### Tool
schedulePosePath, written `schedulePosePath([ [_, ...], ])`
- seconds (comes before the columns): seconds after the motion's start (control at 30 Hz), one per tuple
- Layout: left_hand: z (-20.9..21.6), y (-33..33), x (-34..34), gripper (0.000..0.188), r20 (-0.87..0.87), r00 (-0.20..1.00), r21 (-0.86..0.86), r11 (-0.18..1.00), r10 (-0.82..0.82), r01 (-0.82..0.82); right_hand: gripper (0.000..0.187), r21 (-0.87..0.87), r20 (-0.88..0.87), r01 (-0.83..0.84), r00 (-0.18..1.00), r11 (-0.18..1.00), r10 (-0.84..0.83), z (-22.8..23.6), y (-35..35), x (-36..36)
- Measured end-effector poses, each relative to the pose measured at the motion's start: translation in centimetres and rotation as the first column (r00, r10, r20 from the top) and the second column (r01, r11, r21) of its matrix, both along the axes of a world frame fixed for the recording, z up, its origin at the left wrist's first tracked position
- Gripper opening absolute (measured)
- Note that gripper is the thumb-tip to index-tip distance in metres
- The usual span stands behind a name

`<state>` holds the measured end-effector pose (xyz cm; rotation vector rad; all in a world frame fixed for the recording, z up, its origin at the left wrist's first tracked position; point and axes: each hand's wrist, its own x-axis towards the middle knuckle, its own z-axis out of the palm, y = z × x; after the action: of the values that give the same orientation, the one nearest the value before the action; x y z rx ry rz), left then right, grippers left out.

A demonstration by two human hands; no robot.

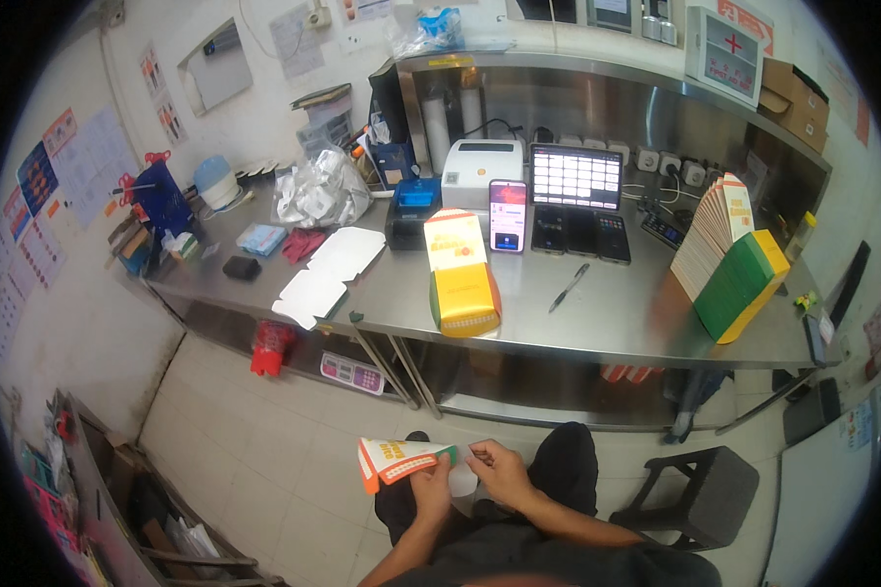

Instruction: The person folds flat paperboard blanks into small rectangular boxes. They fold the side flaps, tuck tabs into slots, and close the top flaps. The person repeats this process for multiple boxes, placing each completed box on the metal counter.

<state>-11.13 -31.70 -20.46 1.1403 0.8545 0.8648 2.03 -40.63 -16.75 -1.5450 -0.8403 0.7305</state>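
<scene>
Over my lap I hold a printed food carton [394,458], white with orange and green parts, partly folded. My left hand [433,494] is closed on its lower right part, thumb on top. My right hand [499,473] pinches at its right end, beside a whitish flap; the fingertips' exact hold is too small to make out. Ahead on the steel table [568,328] lies a yellow and white carton [462,284]. White unfolded cartons [335,269] rest to its left. On the right stand a fanned stack of cartons [707,240] and a green and yellow carton stack [744,287].
A phone [507,217] stands before a label printer [482,176], with a tablet [578,176] beside it. A pen [569,289] lies nearby. A plastic bag [325,191] sits at the left. A dark stool [700,494] is by my right knee, a shelf rack [117,489] at left.
</scene>
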Motion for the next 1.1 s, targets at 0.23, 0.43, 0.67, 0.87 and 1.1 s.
schedulePosePath([
  [0.23, -3.6, 0.2, -0.7, 0.026, -0.364, 0.92, 0.708, 0.685, 0.147, 0.171, 0.021, 0.034, -0.025, 0.04, 0.999, 0.999, -0.039, -0.4, 0.1, -0.2],
  [0.43, -5.3, -0.6, -0.4, 0.025, -0.312, 0.938, 0.709, 0.694, 0.152, 0.124, 0.02, 0.11, 0.097, 0.06, 0.993, 0.992, -0.071, -1.0, 0.0, -0.2],
  [0.67, -6.5, -0.9, -0.6, 0.024, -0.333, 0.942, 0.572, 0.802, 0.034, 0.173, 0.016, 0.082, -0.103, 0.099, 0.991, 0.992, -0.09, -1.6, 0.0, -0.1],
  [0.87, -6.4, -0.7, -0.7, 0.024, -0.329, 0.944, 0.546, 0.819, 0.018, 0.175, 0.015, 0.107, -0.032, 0.069, 0.997, 0.992, -0.066, -1.4, 0.1, 0.2],
  [1.1, -4.8, -0.6, -0.8, 0.033, -0.33, 0.94, 0.349, 0.913, -0.089, 0.209, 0.013, 0.103, -0.003, 0.009, 1.0, 0.995, -0.009, -0.9, 0.2, 0.7],
])
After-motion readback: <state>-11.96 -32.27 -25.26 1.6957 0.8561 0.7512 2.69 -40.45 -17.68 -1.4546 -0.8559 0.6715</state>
